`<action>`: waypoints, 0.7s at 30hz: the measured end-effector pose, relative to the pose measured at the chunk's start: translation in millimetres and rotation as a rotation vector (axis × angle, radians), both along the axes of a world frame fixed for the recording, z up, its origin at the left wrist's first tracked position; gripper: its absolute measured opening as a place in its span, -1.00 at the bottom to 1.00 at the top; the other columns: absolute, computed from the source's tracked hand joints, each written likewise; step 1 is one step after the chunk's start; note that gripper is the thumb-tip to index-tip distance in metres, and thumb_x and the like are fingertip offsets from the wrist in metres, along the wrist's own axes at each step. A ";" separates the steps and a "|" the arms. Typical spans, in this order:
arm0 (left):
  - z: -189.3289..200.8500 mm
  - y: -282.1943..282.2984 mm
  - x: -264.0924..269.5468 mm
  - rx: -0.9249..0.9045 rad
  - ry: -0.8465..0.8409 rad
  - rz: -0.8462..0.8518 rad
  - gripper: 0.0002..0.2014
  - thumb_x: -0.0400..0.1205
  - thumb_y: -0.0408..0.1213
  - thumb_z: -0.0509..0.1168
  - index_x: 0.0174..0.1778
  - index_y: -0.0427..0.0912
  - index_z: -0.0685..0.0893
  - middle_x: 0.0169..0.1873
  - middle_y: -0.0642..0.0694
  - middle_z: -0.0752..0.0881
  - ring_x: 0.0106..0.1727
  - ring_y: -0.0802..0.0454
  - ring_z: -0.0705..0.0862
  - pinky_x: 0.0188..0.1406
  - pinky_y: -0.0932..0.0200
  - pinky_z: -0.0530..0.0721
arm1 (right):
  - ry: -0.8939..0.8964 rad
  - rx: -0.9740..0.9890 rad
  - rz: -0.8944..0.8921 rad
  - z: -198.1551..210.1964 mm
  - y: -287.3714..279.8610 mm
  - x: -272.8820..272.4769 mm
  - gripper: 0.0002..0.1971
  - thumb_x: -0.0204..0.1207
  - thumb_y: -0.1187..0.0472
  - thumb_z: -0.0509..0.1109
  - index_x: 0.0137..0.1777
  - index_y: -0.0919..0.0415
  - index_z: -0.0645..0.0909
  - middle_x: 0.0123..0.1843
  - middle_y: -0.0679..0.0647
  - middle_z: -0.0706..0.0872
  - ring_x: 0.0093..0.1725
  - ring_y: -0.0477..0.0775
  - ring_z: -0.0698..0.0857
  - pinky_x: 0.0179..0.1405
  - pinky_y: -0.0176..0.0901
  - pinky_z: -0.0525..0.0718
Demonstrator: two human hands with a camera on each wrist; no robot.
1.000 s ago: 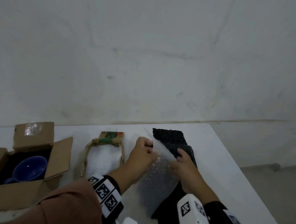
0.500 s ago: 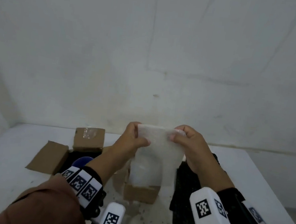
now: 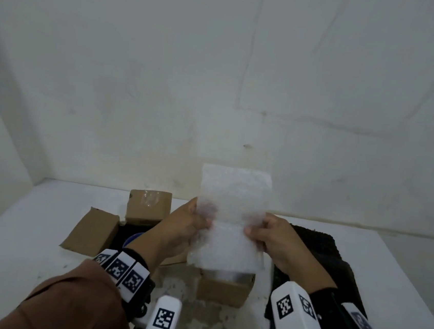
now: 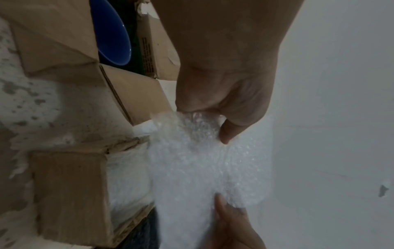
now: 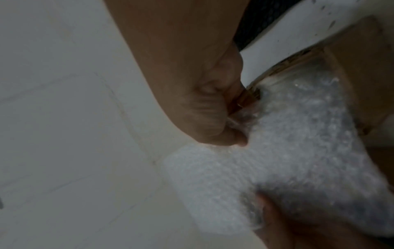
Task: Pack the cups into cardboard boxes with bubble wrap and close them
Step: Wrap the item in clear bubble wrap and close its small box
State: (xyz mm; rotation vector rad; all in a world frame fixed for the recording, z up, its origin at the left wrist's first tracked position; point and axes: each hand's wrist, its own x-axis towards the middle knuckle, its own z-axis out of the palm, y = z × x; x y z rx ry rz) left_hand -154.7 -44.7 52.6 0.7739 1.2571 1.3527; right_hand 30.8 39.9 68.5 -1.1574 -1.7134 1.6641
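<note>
Both my hands hold a white bubble wrap sheet (image 3: pixel 232 214) upright in the air above a small cardboard box (image 3: pixel 224 289). My left hand (image 3: pixel 190 224) pinches its left edge and my right hand (image 3: pixel 262 232) pinches its right edge. In the left wrist view the bubble wrap sheet (image 4: pixel 204 168) hangs beside the small box (image 4: pixel 70 193), which has white wrap inside. A blue cup (image 3: pixel 133 237) sits in an open cardboard box (image 3: pixel 91 229) to the left, mostly hidden by my left forearm; the left wrist view shows the blue cup (image 4: pixel 113 43) clearly.
A dark mat (image 3: pixel 334 265) lies on the white table (image 3: pixel 15 237) under my right arm. The wall (image 3: pixel 219 84) stands just behind the boxes. The table's right edge runs close to the mat.
My hands lifted the bubble wrap off the dark mat and carried it left over the small box. They then slid from its top edge down to its middle, so the sheet stands taller.
</note>
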 end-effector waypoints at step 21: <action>-54.2 35.0 15.5 -0.214 1.195 -0.155 -0.69 0.60 -0.52 0.18 0.21 -0.17 0.57 0.20 -0.12 0.47 0.13 -0.07 0.54 0.03 0.22 0.51 | -0.692 0.455 0.128 -76.6 39.0 -12.4 -0.68 0.49 0.44 0.21 0.15 0.15 0.63 0.30 0.10 0.55 0.30 0.16 0.54 0.22 -0.15 0.53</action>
